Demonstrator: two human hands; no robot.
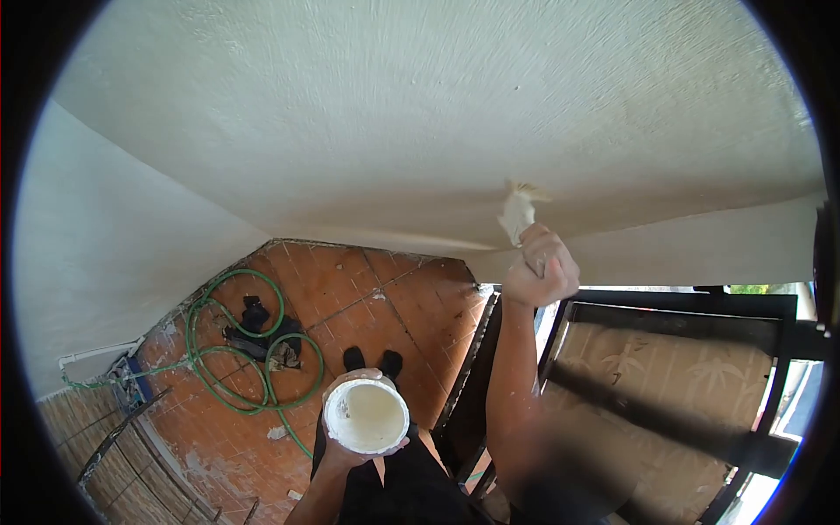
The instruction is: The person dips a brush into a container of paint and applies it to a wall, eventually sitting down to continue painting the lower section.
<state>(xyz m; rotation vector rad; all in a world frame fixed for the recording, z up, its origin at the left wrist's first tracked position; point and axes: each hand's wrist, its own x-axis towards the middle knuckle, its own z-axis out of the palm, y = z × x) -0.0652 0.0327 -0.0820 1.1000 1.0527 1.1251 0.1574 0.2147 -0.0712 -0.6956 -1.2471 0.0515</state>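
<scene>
The brush (pixel 518 208) stood in our right hand (pixel 541 267), its bristles pressed against the ceiling (pixel 394 114) and its long axis running up and slightly left from the fist. Our fingers were closed tight around the handle, hiding it. Down to the left, well apart from the brush, our left hand (pixel 341 455) cupped a tub (pixel 366 416) of white liquid from beneath, fingers wrapped round its wall. The right hand was the nearer of the 2 to the bristles. The ceiling was rough and off-white, meeting a pale wall (pixel 105 236) on the left. Far below lay a terracotta tile floor (pixel 350 297), a coiled green hose (pixel 236 359), our 2 dark shoes (pixel 372 359), and a black frame (pixel 682 306) on the right.
</scene>
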